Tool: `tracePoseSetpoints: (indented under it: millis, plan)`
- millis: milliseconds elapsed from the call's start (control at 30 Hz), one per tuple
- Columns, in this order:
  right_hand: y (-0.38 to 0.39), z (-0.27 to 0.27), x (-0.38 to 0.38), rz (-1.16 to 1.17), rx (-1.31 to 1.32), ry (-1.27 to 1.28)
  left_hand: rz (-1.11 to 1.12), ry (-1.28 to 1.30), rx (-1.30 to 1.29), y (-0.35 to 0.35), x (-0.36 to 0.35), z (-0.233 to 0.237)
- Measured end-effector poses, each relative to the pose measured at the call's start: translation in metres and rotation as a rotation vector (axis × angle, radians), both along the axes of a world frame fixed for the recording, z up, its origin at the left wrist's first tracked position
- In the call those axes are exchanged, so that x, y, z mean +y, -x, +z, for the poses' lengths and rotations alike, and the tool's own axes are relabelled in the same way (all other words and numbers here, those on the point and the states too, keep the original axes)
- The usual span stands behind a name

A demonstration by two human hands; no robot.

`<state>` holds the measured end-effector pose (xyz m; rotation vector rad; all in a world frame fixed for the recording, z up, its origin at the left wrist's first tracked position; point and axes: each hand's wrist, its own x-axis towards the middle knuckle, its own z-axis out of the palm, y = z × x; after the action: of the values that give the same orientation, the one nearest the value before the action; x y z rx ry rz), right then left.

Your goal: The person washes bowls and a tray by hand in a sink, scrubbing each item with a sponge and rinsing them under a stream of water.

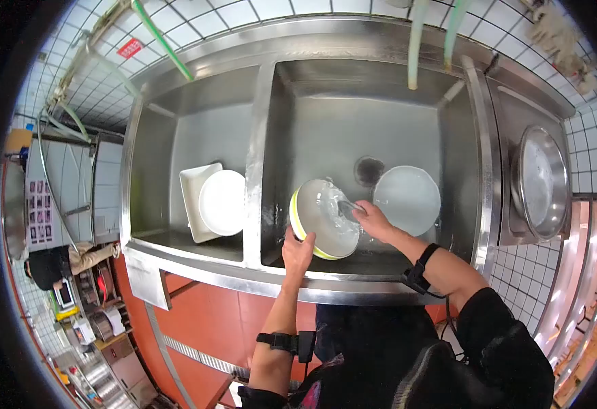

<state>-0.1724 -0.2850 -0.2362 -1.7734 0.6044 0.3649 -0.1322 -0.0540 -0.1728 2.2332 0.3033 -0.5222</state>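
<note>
A white bowl [312, 211] with a yellow-green stripe around its outside is tilted in the larger sink basin. My left hand [298, 253] grips its near left rim, thumb up against the wall. Over the bowl's right side, my right hand [374, 222] is closed on a small greyish thing [350, 205] whose kind I cannot make out. Splashing water [332, 199] partly hides it and the inside of the bowl. Just right of my right hand, a round white dish [409, 200] lies on the basin floor.
A left basin holds a rectangular white tray [191, 198] with a round white bowl [223, 203] against it. Hoses [414, 54] hang above the sink. A steel bowl [542, 183] stands on the right counter. Another person [53, 267] is at far left.
</note>
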Motion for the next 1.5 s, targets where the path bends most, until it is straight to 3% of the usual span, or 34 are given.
tracePoseSetpoints:
  millis: [133,200,333,400,533,667,833,967,1067,1100,1167,1300,1367,1400,1433,1500]
  plan:
    - [-0.013,-0.012,0.011,0.202,-0.042,0.09,-0.016,-0.043,-0.027,0.003,-0.004,0.008]
    - [-0.007,-0.02,0.015,0.587,-0.264,0.315,-0.01,-0.072,-0.034,0.003,-0.006,0.011]
    - [0.002,-0.031,0.015,0.78,-0.251,0.369,-0.027,-0.102,-0.036,-0.001,-0.011,0.013]
    - [0.004,-0.021,0.015,0.977,-0.103,0.394,-0.031,-0.106,-0.031,0.002,-0.007,0.01]
    - [0.013,-0.02,0.021,1.062,-0.153,0.476,-0.021,-0.131,0.001,-0.002,-0.012,0.013]
    - [0.014,-0.018,0.035,1.127,0.142,0.493,-0.013,-0.147,0.046,-0.002,-0.012,0.007]
    - [0.033,-0.031,0.047,0.839,0.104,0.244,-0.073,-0.149,0.206,-0.008,-0.004,-0.012]
    - [0.032,-0.013,0.051,0.765,0.172,0.06,-0.021,-0.158,0.207,-0.006,-0.009,-0.016]
    - [0.017,0.01,0.058,0.253,0.392,-0.517,-0.013,-0.162,0.201,-0.007,-0.01,-0.008]
    - [0.013,0.002,0.061,0.246,0.392,-0.518,-0.014,-0.141,0.19,-0.008,-0.012,-0.006]
    - [-0.001,-0.016,0.065,0.014,0.414,-1.186,-0.014,-0.13,0.171,-0.007,-0.011,-0.011]
    - [-0.029,0.012,0.083,-0.026,0.298,-1.383,0.0,-0.148,0.148,-0.008,-0.007,-0.011]
    - [-0.039,0.02,0.09,-0.147,0.222,-1.206,-0.009,-0.156,0.157,-0.008,-0.006,-0.007]
    - [-0.039,-0.026,0.095,-0.199,0.194,-1.203,-0.006,-0.163,0.163,-0.008,-0.006,-0.005]
    - [-0.047,-0.014,0.092,-0.214,0.18,-1.193,-0.036,-0.148,0.163,-0.007,-0.004,-0.003]
    - [-0.067,0.006,0.096,-0.075,0.169,-1.163,-0.09,-0.096,0.136,-0.004,-0.001,-0.003]
